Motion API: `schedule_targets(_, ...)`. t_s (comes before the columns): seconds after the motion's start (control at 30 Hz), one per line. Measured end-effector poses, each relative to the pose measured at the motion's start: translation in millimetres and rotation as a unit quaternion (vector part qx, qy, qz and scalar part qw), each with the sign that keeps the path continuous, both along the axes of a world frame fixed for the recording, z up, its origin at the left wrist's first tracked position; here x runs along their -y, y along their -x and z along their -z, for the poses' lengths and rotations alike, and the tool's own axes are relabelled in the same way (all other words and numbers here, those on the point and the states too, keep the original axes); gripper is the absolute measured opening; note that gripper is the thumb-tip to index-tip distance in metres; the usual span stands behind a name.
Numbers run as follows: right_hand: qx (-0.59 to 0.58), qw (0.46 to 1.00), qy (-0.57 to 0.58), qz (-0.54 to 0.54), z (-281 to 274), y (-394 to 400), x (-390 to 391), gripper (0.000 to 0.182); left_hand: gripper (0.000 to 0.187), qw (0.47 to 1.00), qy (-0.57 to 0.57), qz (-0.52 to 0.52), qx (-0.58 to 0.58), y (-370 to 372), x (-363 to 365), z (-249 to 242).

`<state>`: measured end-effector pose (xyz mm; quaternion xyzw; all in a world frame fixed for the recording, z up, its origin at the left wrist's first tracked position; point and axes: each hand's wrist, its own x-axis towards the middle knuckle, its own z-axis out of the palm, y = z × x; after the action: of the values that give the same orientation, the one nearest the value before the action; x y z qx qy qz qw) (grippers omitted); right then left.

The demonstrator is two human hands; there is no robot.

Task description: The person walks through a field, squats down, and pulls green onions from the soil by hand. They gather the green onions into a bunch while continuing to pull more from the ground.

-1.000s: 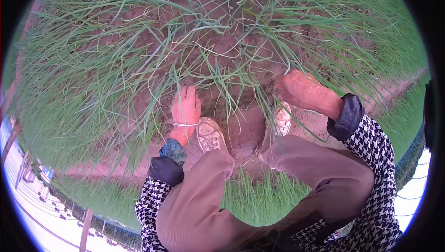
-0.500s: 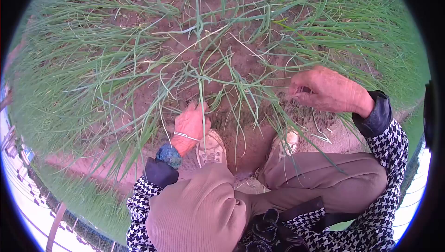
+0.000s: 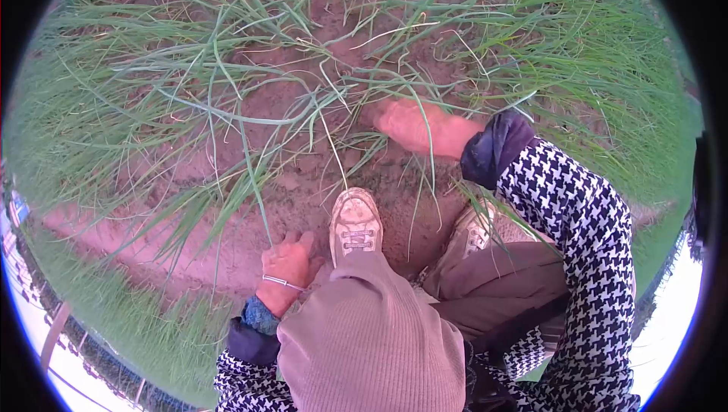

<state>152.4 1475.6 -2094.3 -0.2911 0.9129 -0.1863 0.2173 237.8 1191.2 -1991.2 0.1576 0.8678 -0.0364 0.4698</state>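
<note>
My left hand (image 3: 288, 268), with a thin bracelet at the wrist, rests on the bare soil beside my left shoe. Its fingers lie slightly apart on the ground and hold nothing. Farther forward, my right hand (image 3: 415, 124) reaches in from the right, low over the soil among thin green onion-like plants (image 3: 280, 118). Motion smears its fingertips against the stems and dirt, so I cannot tell whether it grips a stem. A long leaf crosses in front of that hand.
Dusty shoes, the left (image 3: 356, 222) and the right (image 3: 476, 231), stand on the soil (image 3: 303, 196) below the plants. Dense green leaves (image 3: 591, 56) spread across both sides and the far end. My bent knee (image 3: 375, 313) fills the lower middle.
My left hand has left the plants and moved back to the soil near my shoe. My right hand has swung left and inward to the stems. The view has shifted slightly.
</note>
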Motion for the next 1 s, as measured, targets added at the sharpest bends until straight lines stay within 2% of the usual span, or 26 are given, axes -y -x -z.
schedule_targets(0.07, 0.004, 1.000, -0.002, 0.024, 18, -4, 9, 0.023, 0.043, 0.995, -0.062, -0.053, -0.061, 5, 6, 3)
schedule_targets(0.13, -0.016, 0.999, -0.028, 0.021, 29, -9, 16, 0.023, 0.041, 0.989, -0.105, -0.076, -0.073, 5, 13, 12)
schedule_targets(0.23, 0.022, 0.998, 0.043, 0.040, 40, -10, 22, 0.022, 0.039, 0.979, -0.159, -0.093, -0.082, 1, 19, 27)
schedule_targets(0.33, 0.066, 0.981, 0.144, 0.111, 61, -14, 21, 0.019, 0.038, 0.975, -0.180, -0.108, -0.069, 2, 18, 35)
schedule_targets(0.43, 0.123, 0.968, 0.141, 0.164, 46, -18, 37, 0.018, 0.037, 0.971, -0.198, -0.118, -0.067, 4, 14, 39)
schedule_targets(0.53, 0.061, 0.988, 0.085, 0.112, 70, -23, 43, 0.018, 0.036, 0.965, -0.220, -0.117, -0.080, 5, 19, 46)
schedule_targets(0.57, 0.085, 0.982, 0.113, 0.123, 68, -23, 43, 0.018, 0.035, 0.963, -0.227, -0.115, -0.084, 5, 20, 49)
schedule_targets(0.67, 0.126, 0.954, 0.198, 0.186, 64, -21, 42, 0.020, 0.034, 0.962, -0.229, -0.128, -0.073, 8, 24, 52)
schedule_targets(0.77, 0.215, 0.916, 0.181, 0.287, 64, -14, 42, 0.021, 0.033, 0.962, -0.235, -0.124, -0.071, 12, 27, 56)
schedule_targets(0.9, 0.312, 0.856, 0.206, 0.357, 64, -8, 46, 0.020, 0.031, 0.958, -0.247, -0.123, -0.084, 12, 33, 65)
schedule_targets(1.0, 0.362, 0.788, 0.288, 0.406, 68, -4, 43, 0.020, 0.030, 0.953, -0.264, -0.120, -0.089, 15, 35, 68)
